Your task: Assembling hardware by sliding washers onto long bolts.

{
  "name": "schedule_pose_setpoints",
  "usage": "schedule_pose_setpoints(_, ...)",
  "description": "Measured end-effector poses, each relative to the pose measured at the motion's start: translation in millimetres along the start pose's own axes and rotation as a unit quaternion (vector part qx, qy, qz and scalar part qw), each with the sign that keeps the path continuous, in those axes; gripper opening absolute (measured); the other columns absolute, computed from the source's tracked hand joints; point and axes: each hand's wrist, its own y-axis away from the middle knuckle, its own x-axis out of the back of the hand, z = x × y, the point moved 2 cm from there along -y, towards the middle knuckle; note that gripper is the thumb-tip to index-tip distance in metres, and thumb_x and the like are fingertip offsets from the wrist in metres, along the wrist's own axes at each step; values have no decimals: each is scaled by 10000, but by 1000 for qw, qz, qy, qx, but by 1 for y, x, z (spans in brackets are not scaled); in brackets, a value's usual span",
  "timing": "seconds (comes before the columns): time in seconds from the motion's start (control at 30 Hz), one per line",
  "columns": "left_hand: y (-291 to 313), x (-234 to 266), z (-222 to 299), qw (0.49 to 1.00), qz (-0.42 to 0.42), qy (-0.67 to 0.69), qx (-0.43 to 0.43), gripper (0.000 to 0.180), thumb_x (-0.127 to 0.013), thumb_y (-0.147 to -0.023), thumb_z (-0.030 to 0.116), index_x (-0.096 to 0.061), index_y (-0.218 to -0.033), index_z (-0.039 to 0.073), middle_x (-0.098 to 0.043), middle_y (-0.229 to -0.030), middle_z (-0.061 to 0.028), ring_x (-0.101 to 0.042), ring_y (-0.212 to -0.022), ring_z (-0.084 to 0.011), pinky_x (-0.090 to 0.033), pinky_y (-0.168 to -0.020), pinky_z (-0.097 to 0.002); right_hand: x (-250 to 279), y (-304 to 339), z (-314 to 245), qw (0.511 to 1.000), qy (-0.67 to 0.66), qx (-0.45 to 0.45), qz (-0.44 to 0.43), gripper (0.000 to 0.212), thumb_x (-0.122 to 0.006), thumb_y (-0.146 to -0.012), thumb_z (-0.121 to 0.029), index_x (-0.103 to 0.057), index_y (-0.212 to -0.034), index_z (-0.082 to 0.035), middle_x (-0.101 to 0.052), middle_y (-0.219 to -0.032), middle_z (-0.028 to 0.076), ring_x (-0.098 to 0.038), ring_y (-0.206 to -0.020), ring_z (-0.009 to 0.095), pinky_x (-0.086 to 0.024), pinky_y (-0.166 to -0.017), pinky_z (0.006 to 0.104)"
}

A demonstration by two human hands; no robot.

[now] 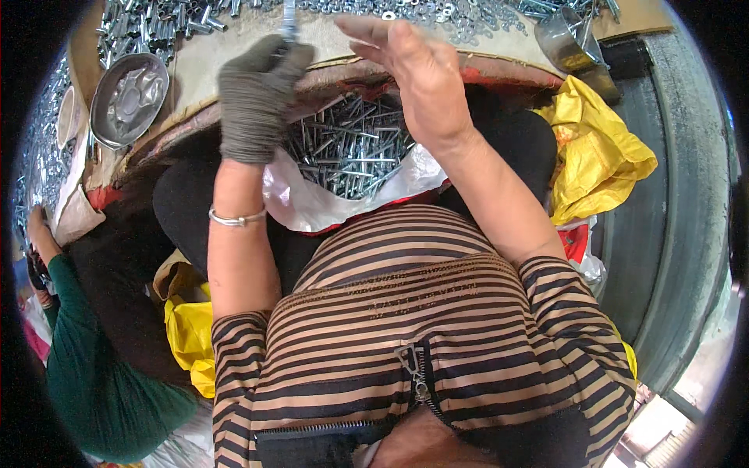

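Observation:
My left hand (261, 101), in a grey knit glove, is closed at the table's edge around a slim silvery metal bolt (289, 22). Its upper part sticks up past the fingers and is blurred, so its details do not show. My bare right hand (425, 82) is raised to the right of it, fingers stretched out toward the left hand and partly smeared by motion. No object shows in it. Below and between both hands, a white plastic bag (312, 195) in my lap holds a heap of long thin metal bolts (347, 148).
Piles of metal sleeves (148, 27) and washers (445, 15) cover the table's far side. A metal bowl (129, 101) stands left, a metal cup (569, 43) right. Yellow bags (601, 152) hang at the right. A co-worker in a green sleeve (109, 374) reaches to the table at left.

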Motion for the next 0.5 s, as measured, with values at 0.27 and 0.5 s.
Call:
schedule_pose_setpoints(0.27, 19, -39, 37, 989, -94, -5, 110, 224, -643, -821, 256, -657, -883, 42, -633, -720, -170, -607, -613, -286, -462, -591, -359, 30, 5, 7, 992, 65, -92, 59, 488, -488, -935, -431, -597, -1031, 35, -656, -824, 125, -639, -745, 143, -524, -709, 258)
schedule_pose_setpoints(0.5, 24, -48, 40, 975, -143, 27, 168, 257, -604, -819, 336, -686, -910, 110, -655, -776, -138, -634, -704, -314, -481, -615, -403, 26, -10, -7, 994, 68, -74, 50, 345, -568, -904, -344, -632, -819, -16, -603, -611, 29, -560, -537, 78, -438, -493, 221)
